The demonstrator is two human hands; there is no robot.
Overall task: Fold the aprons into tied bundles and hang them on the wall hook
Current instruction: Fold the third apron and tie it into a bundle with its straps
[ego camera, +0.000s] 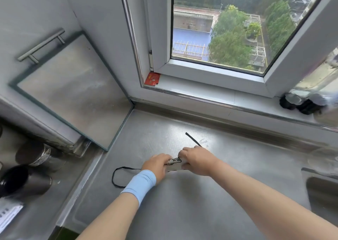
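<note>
Folded apron bundle (174, 162) lies on the steel counter (182, 212), pinched at either end by left hand (157, 166) and right hand (197, 160); cloth judged soft, light; best gripped near the loose black ties (117, 177)

one apron bundle (174, 161), two hands (157, 164) (198, 160), two black straps (117, 172) (192, 139)

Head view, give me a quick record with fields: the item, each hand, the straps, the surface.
item: folded apron, white with black print
left hand: grips its left end
right hand: grips its right end
strap loop: lies on the counter, left of the left hand
strap end: sticks out beyond the right hand, toward the window
surface: steel counter, sink at right
stage: not hung; no hook in view
</note>
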